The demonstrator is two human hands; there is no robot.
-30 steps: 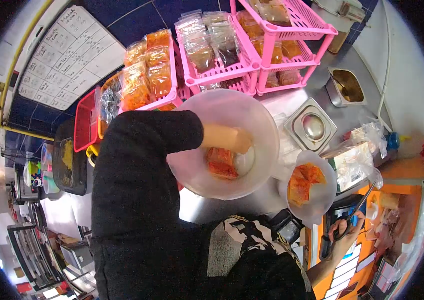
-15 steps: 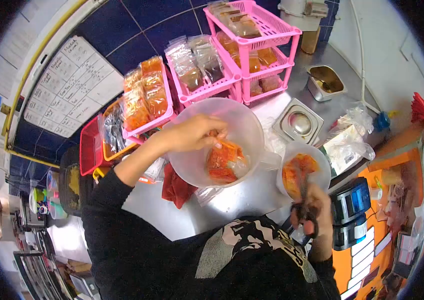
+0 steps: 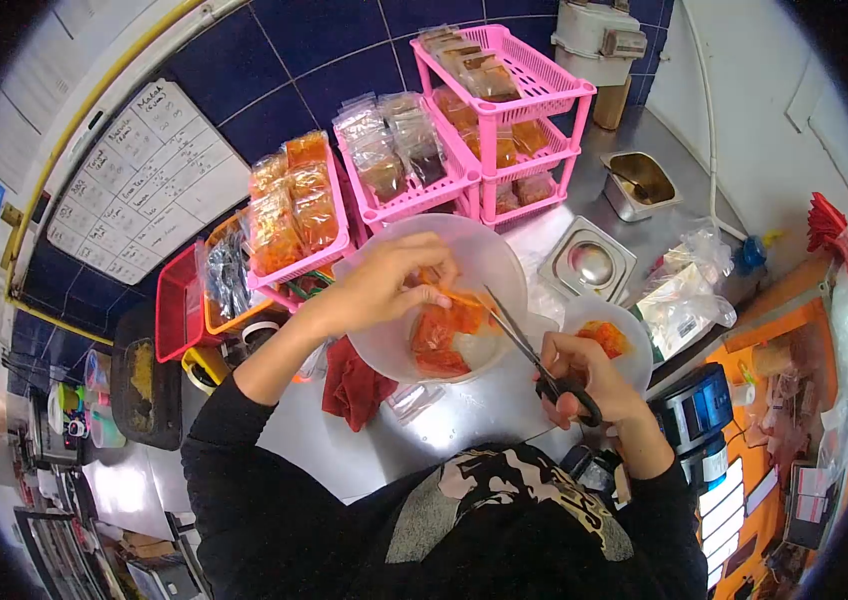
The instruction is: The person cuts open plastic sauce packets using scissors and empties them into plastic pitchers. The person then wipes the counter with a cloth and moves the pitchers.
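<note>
My left hand (image 3: 399,283) pinches the top of a bag of orange-red food (image 3: 443,338) over a large translucent bowl (image 3: 496,252). In my right hand (image 3: 589,382) are black-handled scissors (image 3: 512,332), whose blades point up and left toward that bag, over the large bowl's right side. A smaller translucent container (image 3: 636,362) lies behind my right hand, with orange-red food (image 3: 605,338) in it, partly hidden by the hand.
Pink baskets of filled bags (image 3: 296,262) and a tiered pink rack (image 3: 536,107) stand at the back. A steel lid (image 3: 587,262) and steel pan (image 3: 641,186) are at the right. A red cloth (image 3: 355,384) lies left of centre, near a red tray (image 3: 181,300).
My left hand has come up out of the large bowl, holding a bag's top. My right hand has brought the scissors from the far right to beside the bag.
</note>
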